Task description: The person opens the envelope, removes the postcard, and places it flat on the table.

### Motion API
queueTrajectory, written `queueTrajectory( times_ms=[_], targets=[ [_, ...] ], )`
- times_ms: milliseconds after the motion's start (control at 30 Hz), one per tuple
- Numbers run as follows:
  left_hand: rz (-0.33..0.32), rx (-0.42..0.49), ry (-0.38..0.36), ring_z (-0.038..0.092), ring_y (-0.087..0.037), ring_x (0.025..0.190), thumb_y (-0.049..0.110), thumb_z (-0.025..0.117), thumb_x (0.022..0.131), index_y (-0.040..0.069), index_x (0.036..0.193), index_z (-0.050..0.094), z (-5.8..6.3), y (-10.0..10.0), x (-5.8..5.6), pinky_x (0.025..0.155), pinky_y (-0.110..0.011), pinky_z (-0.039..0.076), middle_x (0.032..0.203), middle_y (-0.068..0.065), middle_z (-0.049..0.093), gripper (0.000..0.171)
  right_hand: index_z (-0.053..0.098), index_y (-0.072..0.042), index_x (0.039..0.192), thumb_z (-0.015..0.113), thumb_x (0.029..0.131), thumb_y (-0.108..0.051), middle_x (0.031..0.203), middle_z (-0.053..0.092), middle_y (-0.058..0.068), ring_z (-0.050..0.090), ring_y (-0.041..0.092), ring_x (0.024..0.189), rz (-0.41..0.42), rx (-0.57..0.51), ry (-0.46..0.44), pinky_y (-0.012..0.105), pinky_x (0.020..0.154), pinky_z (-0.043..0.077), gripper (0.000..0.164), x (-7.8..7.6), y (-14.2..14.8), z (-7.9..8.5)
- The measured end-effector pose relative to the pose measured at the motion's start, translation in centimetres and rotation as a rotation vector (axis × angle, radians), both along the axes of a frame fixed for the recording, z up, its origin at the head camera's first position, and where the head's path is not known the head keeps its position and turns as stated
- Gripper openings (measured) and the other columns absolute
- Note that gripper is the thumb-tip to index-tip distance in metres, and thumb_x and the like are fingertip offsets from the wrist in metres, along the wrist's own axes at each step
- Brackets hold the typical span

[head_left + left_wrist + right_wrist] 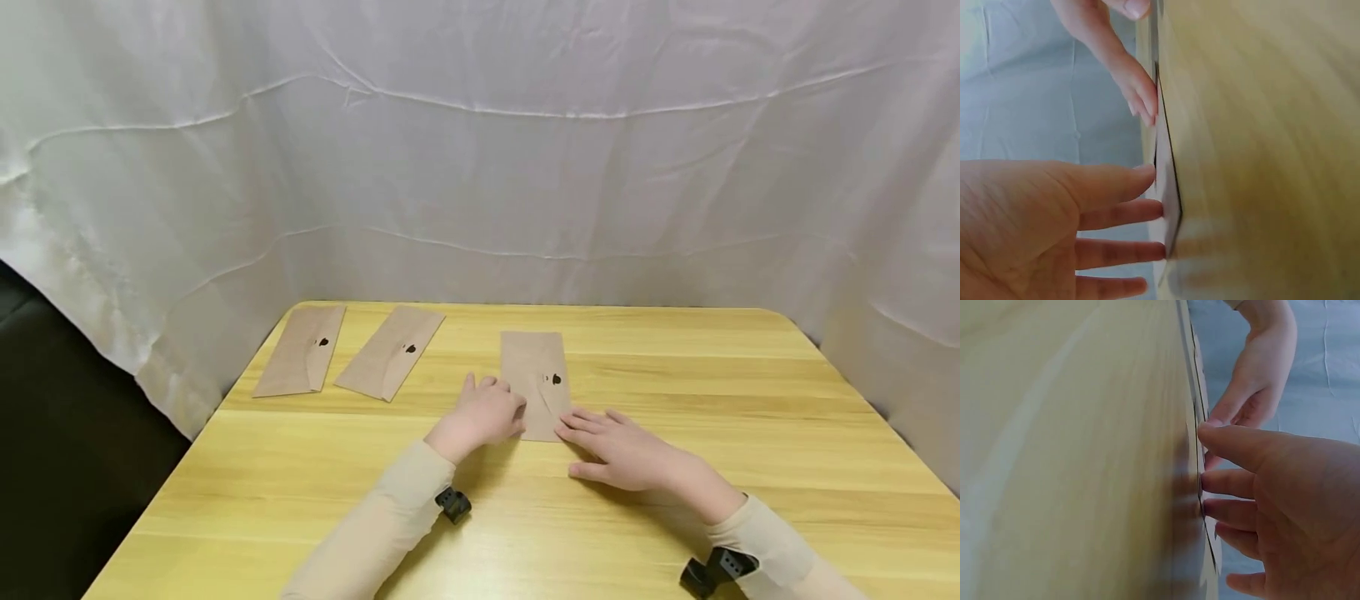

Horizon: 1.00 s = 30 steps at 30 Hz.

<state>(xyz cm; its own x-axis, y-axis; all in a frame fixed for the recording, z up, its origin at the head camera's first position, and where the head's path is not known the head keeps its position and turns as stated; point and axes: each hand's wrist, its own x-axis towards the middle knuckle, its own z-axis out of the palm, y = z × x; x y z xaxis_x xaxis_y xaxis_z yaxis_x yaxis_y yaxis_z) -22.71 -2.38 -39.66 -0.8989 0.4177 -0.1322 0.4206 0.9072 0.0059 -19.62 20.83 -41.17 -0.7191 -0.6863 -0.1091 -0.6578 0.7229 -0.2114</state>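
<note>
A brown paper envelope [534, 358] with a small dark printed mark lies on the wooden table in front of me. At its left edge, near the lower part, is my left hand [489, 412]. The left wrist view has that hand's fingers [1121, 252] fairly straight, their tips at the envelope [1169, 187]. My right hand [626, 454] lies palm down by the lower right corner, fingertips touching the edge, thumb spread apart. From the right wrist, the fingers [1230, 482] look extended against the envelope's side. Neither hand visibly pinches the paper.
Two similar envelopes lie at the back left of the table, one [300, 350] near the corner and another [392, 353] slanted beside it. A pale curtain [525, 183] hangs behind the table [720, 375]. Something black [67, 433] stands at the left.
</note>
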Motion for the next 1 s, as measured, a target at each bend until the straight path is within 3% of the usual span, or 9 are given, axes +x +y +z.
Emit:
queueTrajectory(
  times_ms=[100, 300, 433, 733, 1000],
  targets=[
    [-0.003, 0.031, 0.004, 0.043, -0.029, 0.136, 0.046, 0.067, 0.089, 0.029, 0.13, 0.062, 0.0, -0.1, -0.6, 0.114, -0.061, 0.025, 0.134, 0.0, 0.058, 0.045, 0.043, -0.013, 0.148, 0.05, 0.097, -0.051, 0.155, 0.038, 0.01, 0.032, 0.033, 0.145, -0.015, -0.01, -0.007, 0.065, 0.115, 0.021, 0.064, 0.2, 0.3, 0.1],
    [-0.009, 0.036, -0.097, 0.021, -0.032, 0.15, 0.052, 0.069, 0.084, 0.028, 0.147, 0.045, -0.2, 0.1, -1.9, 0.118, -0.063, 0.014, 0.156, 0.001, 0.038, 0.071, 0.047, -0.011, 0.145, 0.05, 0.097, -0.049, 0.152, 0.043, 0.011, 0.036, 0.035, 0.143, -0.03, -0.025, 0.002, 0.066, 0.112, 0.023, 0.061, 1.0, 1.1, 0.6],
    [-0.013, 0.026, -0.162, 0.011, -0.029, 0.153, 0.057, 0.068, 0.083, 0.026, 0.152, 0.035, -0.2, 0.7, -2.3, 0.119, -0.063, 0.011, 0.161, 0.0, 0.026, 0.082, 0.048, -0.012, 0.144, 0.049, 0.098, -0.05, 0.152, 0.044, 0.009, 0.037, 0.035, 0.142, -0.047, -0.039, 0.004, 0.066, 0.111, 0.025, 0.059, 1.6, 1.9, 0.7],
    [-0.046, -0.033, -0.19, 0.013, -0.019, 0.153, 0.067, 0.065, 0.079, 0.016, 0.156, 0.024, -0.1, 3.6, -2.5, 0.121, -0.055, 0.016, 0.163, -0.003, 0.02, 0.1, 0.052, -0.013, 0.141, 0.05, 0.097, -0.05, 0.15, 0.046, 0.01, 0.039, 0.038, 0.14, -0.082, -0.097, 0.006, 0.069, 0.107, 0.028, 0.057, 2.3, 4.5, 0.3],
    [-0.057, -0.052, -0.163, 0.019, -0.015, 0.151, 0.072, 0.062, 0.078, 0.014, 0.154, 0.029, -0.1, 6.9, -2.3, 0.121, -0.049, 0.021, 0.162, -0.001, 0.026, 0.101, 0.056, -0.011, 0.137, 0.054, 0.096, -0.048, 0.149, 0.048, 0.01, 0.041, 0.038, 0.138, -0.158, -0.12, 0.018, 0.068, 0.106, 0.03, 0.055, 2.9, 6.8, 0.1]
  ],
)
